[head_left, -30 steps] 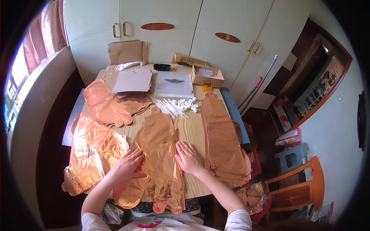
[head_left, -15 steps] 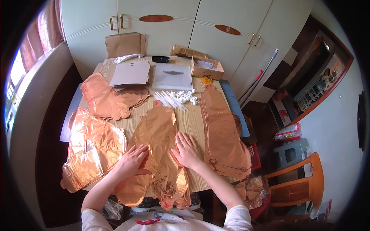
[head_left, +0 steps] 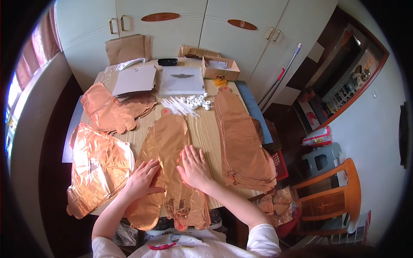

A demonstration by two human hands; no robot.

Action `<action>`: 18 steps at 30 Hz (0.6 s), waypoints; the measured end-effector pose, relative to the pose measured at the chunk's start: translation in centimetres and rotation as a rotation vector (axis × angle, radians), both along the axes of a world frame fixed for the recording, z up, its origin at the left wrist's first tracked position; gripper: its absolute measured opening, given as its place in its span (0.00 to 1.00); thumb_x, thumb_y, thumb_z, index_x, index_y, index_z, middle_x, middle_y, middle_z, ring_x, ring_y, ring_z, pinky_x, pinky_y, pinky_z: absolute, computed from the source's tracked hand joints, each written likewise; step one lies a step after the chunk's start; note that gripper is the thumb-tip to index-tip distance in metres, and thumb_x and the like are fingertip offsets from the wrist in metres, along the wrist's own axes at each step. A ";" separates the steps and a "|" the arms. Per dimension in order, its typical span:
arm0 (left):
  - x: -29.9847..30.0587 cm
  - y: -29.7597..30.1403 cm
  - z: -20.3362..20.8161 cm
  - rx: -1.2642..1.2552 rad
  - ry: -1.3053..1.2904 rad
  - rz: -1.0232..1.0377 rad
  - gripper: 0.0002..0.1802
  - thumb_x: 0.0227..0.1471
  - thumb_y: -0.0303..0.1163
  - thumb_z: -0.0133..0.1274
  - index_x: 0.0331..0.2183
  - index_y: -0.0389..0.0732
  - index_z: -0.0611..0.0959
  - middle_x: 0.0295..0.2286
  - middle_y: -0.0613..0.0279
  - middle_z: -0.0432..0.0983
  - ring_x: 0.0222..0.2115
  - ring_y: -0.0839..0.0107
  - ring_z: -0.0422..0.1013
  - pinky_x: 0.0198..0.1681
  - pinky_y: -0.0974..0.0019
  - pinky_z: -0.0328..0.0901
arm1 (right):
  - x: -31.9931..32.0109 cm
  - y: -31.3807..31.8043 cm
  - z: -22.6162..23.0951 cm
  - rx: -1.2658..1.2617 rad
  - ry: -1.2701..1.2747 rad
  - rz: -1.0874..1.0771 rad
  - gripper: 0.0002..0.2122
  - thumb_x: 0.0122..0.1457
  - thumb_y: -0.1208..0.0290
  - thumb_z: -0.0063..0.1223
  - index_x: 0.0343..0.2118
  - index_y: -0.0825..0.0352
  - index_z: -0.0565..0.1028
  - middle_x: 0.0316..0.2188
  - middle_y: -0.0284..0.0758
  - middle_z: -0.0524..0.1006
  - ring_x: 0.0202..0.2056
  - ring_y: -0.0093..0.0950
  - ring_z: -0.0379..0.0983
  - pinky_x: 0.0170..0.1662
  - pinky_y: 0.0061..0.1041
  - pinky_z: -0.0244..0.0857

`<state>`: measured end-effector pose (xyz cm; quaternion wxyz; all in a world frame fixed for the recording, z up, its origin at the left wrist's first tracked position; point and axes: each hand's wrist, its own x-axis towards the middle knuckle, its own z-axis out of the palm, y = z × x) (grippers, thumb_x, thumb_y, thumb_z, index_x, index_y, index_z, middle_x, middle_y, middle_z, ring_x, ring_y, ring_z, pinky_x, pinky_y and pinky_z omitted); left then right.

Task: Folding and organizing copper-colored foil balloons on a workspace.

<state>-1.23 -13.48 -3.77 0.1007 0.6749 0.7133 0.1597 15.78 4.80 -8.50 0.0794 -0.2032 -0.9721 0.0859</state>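
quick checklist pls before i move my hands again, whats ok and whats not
1. Left hand on the middle foil piece: ok, fingers extended.
2. Right hand at that piece's right edge: ok, fingers spread.
3. Middle piece wholly on the table: not ok, its lower end reaches past the near edge.
4. Middle piece smooth: not ok, creased toward the lower end.
5. Right foil stack apart from it: ok, bare wood shows between.
6. Underside of the middle piece: cannot tell, hidden.

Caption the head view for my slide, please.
Left hand and right hand spread on a copper-coloured foil piece, white sticks lying beyond.
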 end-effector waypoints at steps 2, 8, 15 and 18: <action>-0.1 0.0 0.0 -0.002 -0.005 0.000 0.49 0.39 0.55 0.65 0.55 0.33 0.69 0.56 0.47 0.64 0.60 0.51 0.58 0.63 0.49 0.52 | -0.3 -0.1 -0.2 -0.009 0.024 -0.013 0.33 0.66 0.51 0.33 0.64 0.76 0.53 0.67 0.49 0.49 0.69 0.42 0.38 0.69 0.47 0.26; 1.4 0.8 1.1 0.043 0.041 -0.014 0.43 0.43 0.54 0.62 0.53 0.36 0.71 0.55 0.48 0.65 0.60 0.50 0.58 0.63 0.48 0.52 | -0.2 0.1 -0.6 -0.052 0.080 -0.027 0.32 0.65 0.53 0.37 0.63 0.75 0.55 0.67 0.47 0.51 0.69 0.41 0.40 0.69 0.48 0.28; 3.2 3.3 0.2 0.009 0.078 -0.295 0.49 0.45 0.61 0.58 0.60 0.42 0.64 0.59 0.47 0.59 0.62 0.46 0.52 0.64 0.41 0.46 | 0.1 0.0 0.2 0.018 0.022 -0.043 0.29 0.64 0.59 0.39 0.63 0.74 0.56 0.66 0.47 0.53 0.68 0.40 0.43 0.69 0.46 0.30; 3.2 3.1 -0.4 0.036 -0.037 -0.275 0.48 0.45 0.59 0.60 0.60 0.42 0.65 0.58 0.45 0.59 0.62 0.44 0.51 0.64 0.41 0.47 | -0.2 0.1 -0.2 -0.099 0.128 -0.038 0.28 0.64 0.62 0.40 0.63 0.73 0.57 0.66 0.48 0.53 0.68 0.42 0.45 0.69 0.45 0.33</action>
